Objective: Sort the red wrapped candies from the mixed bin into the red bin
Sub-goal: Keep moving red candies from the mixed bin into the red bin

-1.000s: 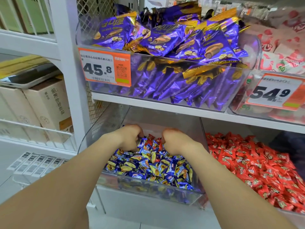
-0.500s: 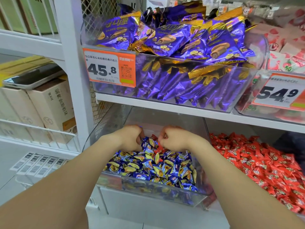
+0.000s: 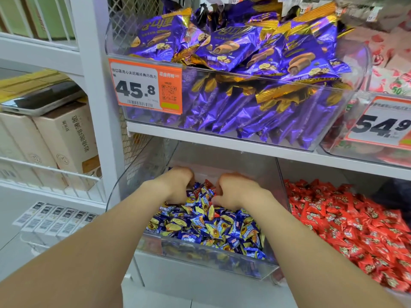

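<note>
Nearest is the clear front wall of the mixed bin (image 3: 201,260), low enough that both forearms pass over its top edge. Inside lies a heap of blue and yellow candies (image 3: 206,225), piled to the rim at 6 o'clock and sloping down toward the back.

The left hand (image 3: 178,186) and right hand (image 3: 236,192) sit knuckles-up at the far end of the heap, at 11 and 1 o'clock of the bin, near each other with a narrow gap between. Both have fingers curled down into the wrappers; whether either holds anything cannot be told.

A few red wrapped candies (image 3: 208,184) show in that gap, at 12 o'clock of the heap, touching blue ones.

At 3 o'clock, just beside the mixed bin and sharing a wall line, stands the red bin (image 3: 280,174), filled with red candy (image 3: 355,230). Its top is open.

Overhead room is limited: the shelf board (image 3: 222,144) crosses at 12 o'clock above both hands. On it rests a clear tub of purple packets (image 3: 244,52) bearing a 45.8 price tag (image 3: 145,87).

At 9 o'clock, past the white upright (image 3: 97,85), stand cardboard boxes (image 3: 66,138).
</note>
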The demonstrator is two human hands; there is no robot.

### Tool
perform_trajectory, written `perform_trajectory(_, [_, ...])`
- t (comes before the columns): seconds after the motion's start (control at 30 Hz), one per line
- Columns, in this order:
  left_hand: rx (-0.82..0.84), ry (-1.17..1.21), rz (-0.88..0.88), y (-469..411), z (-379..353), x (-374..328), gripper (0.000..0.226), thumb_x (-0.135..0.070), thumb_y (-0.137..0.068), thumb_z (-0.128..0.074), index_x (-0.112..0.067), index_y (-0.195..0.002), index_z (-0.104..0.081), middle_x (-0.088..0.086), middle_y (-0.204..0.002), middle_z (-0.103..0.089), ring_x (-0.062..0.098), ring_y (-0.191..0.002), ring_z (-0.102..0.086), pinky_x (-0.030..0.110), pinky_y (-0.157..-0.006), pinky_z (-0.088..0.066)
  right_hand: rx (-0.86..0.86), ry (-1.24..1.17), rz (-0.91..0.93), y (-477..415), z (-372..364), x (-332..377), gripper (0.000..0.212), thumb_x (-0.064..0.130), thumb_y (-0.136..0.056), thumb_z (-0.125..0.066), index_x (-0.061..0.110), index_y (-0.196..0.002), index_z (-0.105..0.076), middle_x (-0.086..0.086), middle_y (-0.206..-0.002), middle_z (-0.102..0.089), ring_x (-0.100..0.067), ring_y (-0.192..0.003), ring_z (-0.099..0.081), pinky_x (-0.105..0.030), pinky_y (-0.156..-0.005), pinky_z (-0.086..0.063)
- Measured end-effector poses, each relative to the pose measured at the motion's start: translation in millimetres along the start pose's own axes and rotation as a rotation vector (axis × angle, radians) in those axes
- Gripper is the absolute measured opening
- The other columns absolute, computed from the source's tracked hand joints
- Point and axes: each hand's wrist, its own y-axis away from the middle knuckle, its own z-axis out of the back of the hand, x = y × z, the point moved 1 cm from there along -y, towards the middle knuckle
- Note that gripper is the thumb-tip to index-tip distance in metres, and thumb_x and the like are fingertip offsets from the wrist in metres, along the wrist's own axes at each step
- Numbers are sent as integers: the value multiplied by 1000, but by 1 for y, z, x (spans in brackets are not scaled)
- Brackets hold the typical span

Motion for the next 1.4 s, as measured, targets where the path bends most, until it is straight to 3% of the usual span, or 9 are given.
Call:
perform_trajectory(0.17, [-247,290,-10,1,8,6,44,-3,-84,-63,-18,-125,-67,0,-119,-67,21,-109,-66,28,-87,-55,-29,-66,-105,-6,-6,7,33,42,-85,-81,15,-85,-62,-6,-93,-69,-27,-85,-70,-35,-73,-59])
perform_trajectory(0.3, [-158,478,-40,5,7,3,48,8,-87,-41,-21,-120,-59,5,-105,-62,19,-78,-59,27,-55,-48,-6,-244,-118,0,12,4,36,48,-99,-53,14,-97,-64,-3,-88,-64,-21,-80,-63,-30,-67,-48])
perform_trajectory(0.4, [-125,451,-57,-1,7,-7,38,5,-93,-40,-16,-114,-63,1,-99,-57,13,-70,-53,17,-49,-39,-21,-265,-141,11,27,-4,30,38,-100,-55,15,-81,-59,-2,-74,-60,-18,-63,-57,-26,-56,-44])
perform_trajectory(0.57, [-82,165,-108,-26,-16,-9,51,-4,-96,-48,-30,-138,-60,6,-152,-35,36,-138,-45,43,-114,-40,18,-267,-175,13,26,-21,21,18,-93,-60,7,-91,-77,-4,-62,-67,-21,-54,-62,-26,-55,-53])
perform_trajectory(0.67, [102,-14,-124,-38,-31,-5,87,5,-91,-42,-55,-153,-33,-17,-173,-8,41,-158,-9,69,-122,-17,-16,-238,-158,10,21,-26,24,25,-96,-61,7,-89,-75,-9,-66,-72,-21,-56,-65,-28,-60,-55])
perform_trajectory(0.83, [-98,-37,-162,-43,-25,-10,47,-11,-95,-57,-42,-131,-64,-1,-136,-62,32,-124,-60,48,-100,-53,-29,-23,-8,7,8,-20,16,38,-95,-72,27,-105,-78,0,-102,-75,-23,-88,-70,-37,-83,-61])
perform_trajectory(1.0, [-176,16,-145,-37,-22,-3,20,-18,-96,-57,-37,-93,-51,5,-108,-65,32,-104,-57,44,-91,-53,100,48,-23,4,0,-9,20,32,-90,-79,16,-101,-74,-2,-98,-75,-25,-89,-72,-42,-85,-63])
perform_trajectory(1.17, [-214,229,-121,-17,-8,-7,20,-10,-101,-46,-17,-118,-54,10,-109,-63,27,-96,-55,41,-80,-51,116,148,-55,6,4,-7,34,37,-91,-79,9,-88,-60,-3,-82,-62,-26,-77,-64,-33,-68,-51])
perform_trajectory(1.4, [-204,626,3,9,9,-10,20,-17,-103,-39,-16,-95,-58,10,-81,-66,25,-76,-65,33,-61,-42,68,-192,-26,12,22,-17,38,36,-109,-54,10,-82,-60,-4,-70,-60,-19,-55,-54,-26,-52,-43])
